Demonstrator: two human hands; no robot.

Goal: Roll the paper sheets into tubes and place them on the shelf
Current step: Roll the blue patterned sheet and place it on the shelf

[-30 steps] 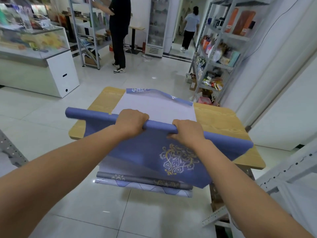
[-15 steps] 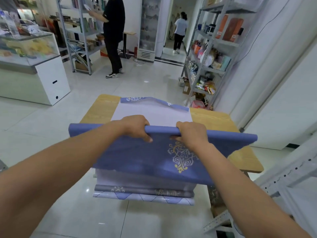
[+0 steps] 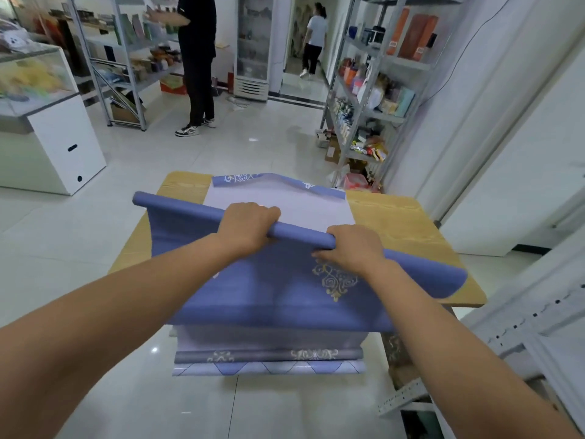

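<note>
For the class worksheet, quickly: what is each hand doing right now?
Left hand: closed around the rolled part of the blue patterned paper sheet.
Right hand: grip closed on the same roll, fingers curled over it.

Bright, even overhead light fills the room around me. Small white glare spots sit on the glossy floor (image 3: 253, 140). Shadows are soft and faint. The wide lens bends the shelf (image 3: 373, 90) and walls at the edges; the left side smears with motion blur.
</note>
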